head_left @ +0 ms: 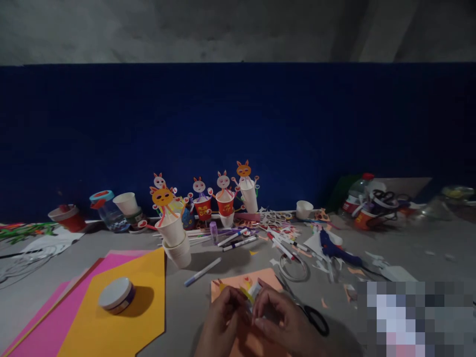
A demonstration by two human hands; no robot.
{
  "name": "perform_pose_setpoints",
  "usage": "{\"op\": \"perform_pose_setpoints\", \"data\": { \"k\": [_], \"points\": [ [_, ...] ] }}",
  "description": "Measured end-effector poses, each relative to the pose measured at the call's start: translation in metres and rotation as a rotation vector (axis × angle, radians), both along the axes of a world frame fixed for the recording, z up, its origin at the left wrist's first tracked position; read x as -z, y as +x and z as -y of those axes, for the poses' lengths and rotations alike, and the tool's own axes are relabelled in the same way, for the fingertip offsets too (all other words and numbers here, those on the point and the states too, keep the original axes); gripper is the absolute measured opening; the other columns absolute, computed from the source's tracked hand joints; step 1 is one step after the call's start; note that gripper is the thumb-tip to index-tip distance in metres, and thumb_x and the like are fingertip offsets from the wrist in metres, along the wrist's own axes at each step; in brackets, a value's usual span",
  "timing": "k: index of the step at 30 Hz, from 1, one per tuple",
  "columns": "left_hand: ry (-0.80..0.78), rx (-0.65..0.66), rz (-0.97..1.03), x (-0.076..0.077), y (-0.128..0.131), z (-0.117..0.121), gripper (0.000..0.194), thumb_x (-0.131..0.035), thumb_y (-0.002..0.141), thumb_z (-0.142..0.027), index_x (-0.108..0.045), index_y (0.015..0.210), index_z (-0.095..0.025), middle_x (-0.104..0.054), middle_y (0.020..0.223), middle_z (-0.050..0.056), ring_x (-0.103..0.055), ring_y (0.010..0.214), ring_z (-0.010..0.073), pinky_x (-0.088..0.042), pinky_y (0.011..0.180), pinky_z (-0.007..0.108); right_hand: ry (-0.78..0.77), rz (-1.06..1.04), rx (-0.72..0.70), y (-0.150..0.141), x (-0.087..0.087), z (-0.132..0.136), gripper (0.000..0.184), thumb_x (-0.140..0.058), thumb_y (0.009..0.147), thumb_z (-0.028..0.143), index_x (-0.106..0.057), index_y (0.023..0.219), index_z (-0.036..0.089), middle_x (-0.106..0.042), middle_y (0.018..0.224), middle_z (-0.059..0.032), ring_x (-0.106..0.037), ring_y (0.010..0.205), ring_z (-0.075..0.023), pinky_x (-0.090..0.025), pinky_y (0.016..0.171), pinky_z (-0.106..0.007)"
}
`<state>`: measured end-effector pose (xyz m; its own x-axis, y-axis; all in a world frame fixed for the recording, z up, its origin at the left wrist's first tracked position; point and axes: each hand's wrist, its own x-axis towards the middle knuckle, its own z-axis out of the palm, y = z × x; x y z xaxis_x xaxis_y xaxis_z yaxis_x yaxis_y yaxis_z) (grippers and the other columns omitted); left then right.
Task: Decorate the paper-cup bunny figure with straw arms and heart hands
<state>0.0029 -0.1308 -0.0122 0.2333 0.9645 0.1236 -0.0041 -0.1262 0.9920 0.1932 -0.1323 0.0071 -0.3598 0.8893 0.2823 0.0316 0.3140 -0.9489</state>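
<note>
Both hands meet over a peach-orange sheet of paper (269, 278) at the table's front. My left hand (224, 320) is closed, with thumb and fingers pinching at a small yellow-and-white piece (253, 291). From the other side, my right hand (277, 315) closes on the same piece; its fingertips nearly touch those of the left. What exactly the piece is cannot be made out, since the fingers cover much of it. Scissors with black handles (317, 320) lie beside my right hand, partly hidden by it. A capped marker (203, 271) rests beyond my left hand.
Yellow card (148, 277) with a round white-lidded jar (117, 295) lies left. Stacked paper cups (177, 250) carry animal-face figures. Behind are red cups (225, 204), markers (240, 243) and paper scraps. A blue glue gun (340, 253) and tape roll (293, 267) lie right.
</note>
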Motion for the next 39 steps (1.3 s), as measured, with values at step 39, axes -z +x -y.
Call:
{"op": "perform_pose_setpoints", "data": {
  "k": [39],
  "points": [
    [-0.062,0.0,0.134,-0.001,0.001,-0.005,0.035,-0.07,0.086,-0.048,-0.057,0.069,-0.02,-0.064,0.073,0.0,-0.055,0.067,0.0151,-0.043,0.063,0.024,0.324,0.43,0.362,-0.006,0.002,0.0,0.013,-0.054,0.087,0.015,-0.057,0.077,0.023,-0.066,0.074,-0.0011,-0.064,0.075,-0.0211,-0.046,0.1,-0.049]
  ]
}}
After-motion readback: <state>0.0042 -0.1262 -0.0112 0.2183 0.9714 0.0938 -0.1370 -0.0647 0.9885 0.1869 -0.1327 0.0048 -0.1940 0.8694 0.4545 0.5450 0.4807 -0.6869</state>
